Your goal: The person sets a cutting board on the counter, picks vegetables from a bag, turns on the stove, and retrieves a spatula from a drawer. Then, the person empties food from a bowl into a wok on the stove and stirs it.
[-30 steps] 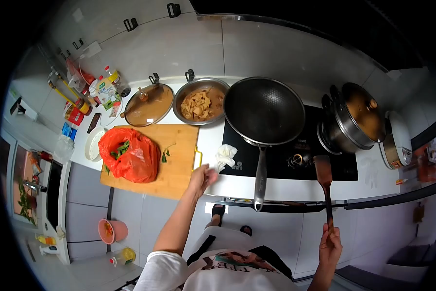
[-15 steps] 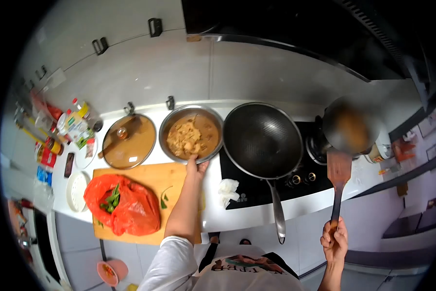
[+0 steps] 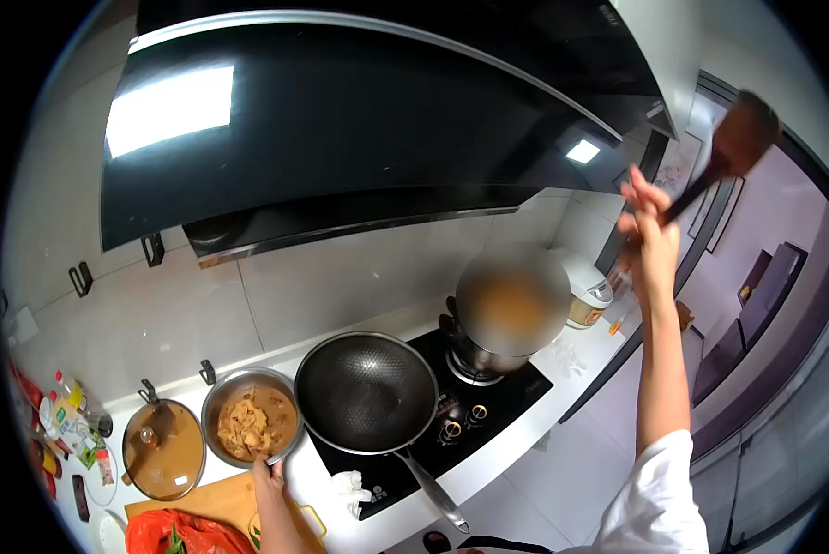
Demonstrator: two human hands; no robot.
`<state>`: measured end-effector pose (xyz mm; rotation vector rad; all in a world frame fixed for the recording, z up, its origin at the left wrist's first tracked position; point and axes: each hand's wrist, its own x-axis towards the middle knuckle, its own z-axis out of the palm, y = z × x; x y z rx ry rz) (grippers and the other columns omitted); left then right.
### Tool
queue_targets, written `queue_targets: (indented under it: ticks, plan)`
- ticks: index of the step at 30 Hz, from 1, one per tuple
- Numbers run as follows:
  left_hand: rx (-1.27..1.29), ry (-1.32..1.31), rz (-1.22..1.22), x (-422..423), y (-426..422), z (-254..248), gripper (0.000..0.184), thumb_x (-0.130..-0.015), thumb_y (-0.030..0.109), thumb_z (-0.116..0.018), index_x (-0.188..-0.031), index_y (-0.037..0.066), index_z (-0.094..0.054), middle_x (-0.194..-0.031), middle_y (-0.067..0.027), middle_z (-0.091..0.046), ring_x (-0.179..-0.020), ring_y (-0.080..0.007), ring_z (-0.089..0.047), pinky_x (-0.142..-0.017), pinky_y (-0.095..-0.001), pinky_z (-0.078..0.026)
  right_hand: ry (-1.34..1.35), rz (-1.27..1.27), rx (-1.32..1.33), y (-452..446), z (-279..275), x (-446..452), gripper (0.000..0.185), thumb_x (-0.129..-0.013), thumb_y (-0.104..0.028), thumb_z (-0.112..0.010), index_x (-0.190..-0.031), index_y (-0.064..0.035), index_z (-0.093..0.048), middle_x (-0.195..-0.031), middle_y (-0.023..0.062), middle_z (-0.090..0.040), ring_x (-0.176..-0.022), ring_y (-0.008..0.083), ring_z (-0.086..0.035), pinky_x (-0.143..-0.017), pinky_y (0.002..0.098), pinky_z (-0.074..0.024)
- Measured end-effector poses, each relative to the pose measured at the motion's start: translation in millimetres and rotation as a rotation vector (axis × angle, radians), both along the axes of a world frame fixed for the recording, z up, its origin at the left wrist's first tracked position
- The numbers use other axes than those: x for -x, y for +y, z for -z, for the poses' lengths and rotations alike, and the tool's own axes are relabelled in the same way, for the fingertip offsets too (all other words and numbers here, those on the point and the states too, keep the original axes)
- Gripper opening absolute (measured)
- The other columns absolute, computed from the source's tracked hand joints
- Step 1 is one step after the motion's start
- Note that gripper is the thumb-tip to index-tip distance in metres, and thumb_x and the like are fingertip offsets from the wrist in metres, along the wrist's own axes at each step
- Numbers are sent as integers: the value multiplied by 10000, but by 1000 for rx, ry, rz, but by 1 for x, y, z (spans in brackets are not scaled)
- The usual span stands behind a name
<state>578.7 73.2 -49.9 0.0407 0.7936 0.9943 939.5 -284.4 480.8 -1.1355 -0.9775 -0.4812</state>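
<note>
At the front rim of the metal bowl (image 3: 290, 443), my left hand (image 3: 265, 471) grips the edge, with its fingertips partly hidden. The bowl holds pale sliced food in brown liquid. High on the right, my right hand (image 3: 650, 217) holds a wooden spatula (image 3: 745, 134) by its handle, a finger stretched up near the hood's edge. The empty black wok (image 3: 366, 392) sits on the stove (image 3: 525, 392), its handle towards me. White crumpled tissue (image 3: 348, 489) lies by the stove's left edge.
The range hood (image 3: 341, 120) hangs over the stove. A steamy, blurred pot (image 3: 488, 355) stands behind on the right, beside a rice cooker (image 3: 585, 286). To the left are a glass lid (image 3: 165, 452), cutting board (image 3: 211, 503), red bag (image 3: 184, 534) and bottles (image 3: 73, 392).
My left hand moved from beside the board to the bowl's rim. My right hand rose with the spatula from low right to the hood's height. The view tilted up and right.
</note>
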Motion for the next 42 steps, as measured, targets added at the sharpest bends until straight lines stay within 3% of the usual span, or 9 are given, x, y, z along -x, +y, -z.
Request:
queue_targets:
  ticks: [5, 13, 21, 22, 25, 26, 32, 37, 42]
  plan:
    - [42, 65, 68, 10, 6, -30, 392, -748, 28, -375, -1119, -99, -372, -1111, -216, -486, -911, -411, -562, -751, -496, -546, -136, -262, -53, 41, -74, -62, 145, -851, -19, -434, -913, -63, -558, -1440, 160, -200, -734, 106, -585, -534, 190, -439]
    - [42, 26, 80, 16, 13, -17, 367, -743, 28, -381, -1084, -107, -376, -1095, -217, -485, -923, -407, -551, -789, -494, -534, -48, -294, -125, 87, -120, -78, 126, -756, 58, -427, -818, -20, -504, -1460, 143, -130, -893, 177, -569, -596, 252, -442]
    - [55, 52, 102, 16, 8, -17, 396, -717, -11, -363, -1103, -101, -366, -1109, -226, -470, -940, -415, -550, -829, -548, -489, 54, -227, -146, 108, -134, -89, 119, -752, 33, -447, -844, -14, -505, -1034, 141, -502, -859, 180, -537, -554, 258, -412]
    - [45, 18, 103, 16, 8, -15, 389, -718, -13, -359, -1097, -103, -368, -1111, -227, -470, -939, -417, -549, -825, -548, -491, 94, -257, -92, 107, -140, -94, 173, -732, 82, -444, -873, -1, -500, -1402, 94, -224, -981, 228, -534, -581, 307, -430]
    - [73, -25, 103, 19, 14, 0, 365, -727, -13, -347, -1080, -101, -374, -1117, -233, -466, -942, -421, -546, -813, -547, -498, 102, -247, -77, 106, -144, -94, 180, -730, 81, -445, -880, -2, -497, -1398, 94, -235, -986, 232, -532, -582, 312, -429]
    - [82, -35, 88, 19, 15, 3, 346, -732, 2, -363, -1064, -94, -364, -1107, -225, -460, -940, -418, -545, -804, -542, -506, 38, -212, -164, 109, -138, -88, 149, -730, 41, -448, -857, -14, -504, -1220, 143, -429, -875, 191, -533, -549, 281, -407]
    - [9, -28, 96, 19, 16, 0, 399, -724, -6, -372, -1109, -102, -335, -1116, -225, -448, -942, -422, -543, -794, -545, -513, -1, -216, -193, 92, -119, -91, 157, -721, 78, -414, -823, -5, -501, -1461, 146, -130, -858, 167, -556, -543, 242, -425]
    - [-22, 11, 91, 14, 11, -34, 422, -718, -6, -366, -1129, -101, -366, -1089, -232, -484, -901, -433, -561, -791, -549, -515, 3, -225, -145, 82, -102, -79, 167, -734, 89, -407, -829, -8, -505, -1459, 151, -138, -831, 144, -566, -545, 227, -438]
    - [25, -30, 116, 15, 28, -15, 396, -733, 52, -385, -1097, -98, -426, -1057, -234, -521, -846, -458, -567, -582, -397, -596, -47, -387, -55, 93, -91, -46, 145, -762, 70, -415, -812, -37, -499, -1457, 133, -162, -735, 124, -568, -530, 192, -437]
